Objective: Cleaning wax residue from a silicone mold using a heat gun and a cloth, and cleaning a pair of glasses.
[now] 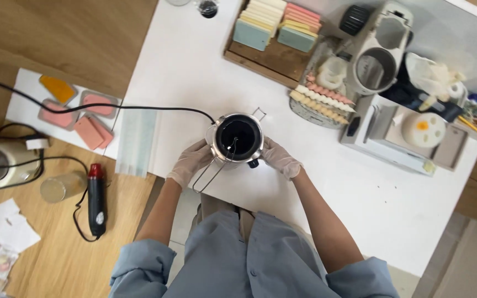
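Both gloved hands, left hand (190, 163) and right hand (280, 159), have their grip wrapped round the metal pot (238, 139) standing mid-bench (183, 72), and a slippery glove or a tug from the trailing black cord (139, 107) could tip it.

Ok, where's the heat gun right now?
The heat gun lies on the wooden surface at the left of the head view, beside a clear cup, apart from both hands.

Bare table (183, 72) L & front-R of pot (238, 138). Black cable (139, 106) crosses L approach. Tray (260, 58), appliances (379, 52) block rear/R.
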